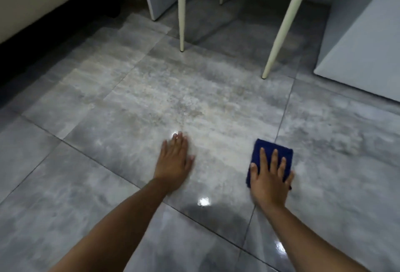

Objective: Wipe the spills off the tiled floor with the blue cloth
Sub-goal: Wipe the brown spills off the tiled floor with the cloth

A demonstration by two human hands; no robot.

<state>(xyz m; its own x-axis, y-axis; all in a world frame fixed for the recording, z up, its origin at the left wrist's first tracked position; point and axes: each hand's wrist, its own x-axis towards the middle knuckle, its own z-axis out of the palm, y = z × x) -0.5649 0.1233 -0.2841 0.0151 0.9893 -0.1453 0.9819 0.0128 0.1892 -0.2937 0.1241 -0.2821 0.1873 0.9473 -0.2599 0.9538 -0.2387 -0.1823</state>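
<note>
— So which step is the person on?

— Wiping, by the look of it. The right hand [270, 181] lies flat on the blue cloth [273, 152], fingers spread across it, palm pressing it onto the tiled floor [108, 185]. It is not a pinch or a fist; the hand is wide open and pins the cloth by pressure alone.

— And where does the cloth sit?

— Folded into a small pad, on the tile just right of the grout line that runs toward the near white chair leg [281, 29]. The paler, streaky patch [173, 102] lies ahead and to the left of it, spreading up toward the other chair leg [181, 9].

— What of the other hand?

— The left hand [174, 161] rests open on the floor, holding nothing, fingers together and a little blurred. It seems to be bracing the person's weight.

— So how far along?

— Hard to judge. The pale patch may be spill residue or only glare on glossy tile; the bright spots [203, 202] nearer the person are reflections of a light.

— The next move?

— Likely a push of the cloth forward and leftward across that patch, keeping the palm flat so the pad does not bunch, and steering clear of the chair legs.

— Any writing, labels?

— None readable. The cloth shows no tag, and the grey panels [357, 50] at the back are plain.
</note>
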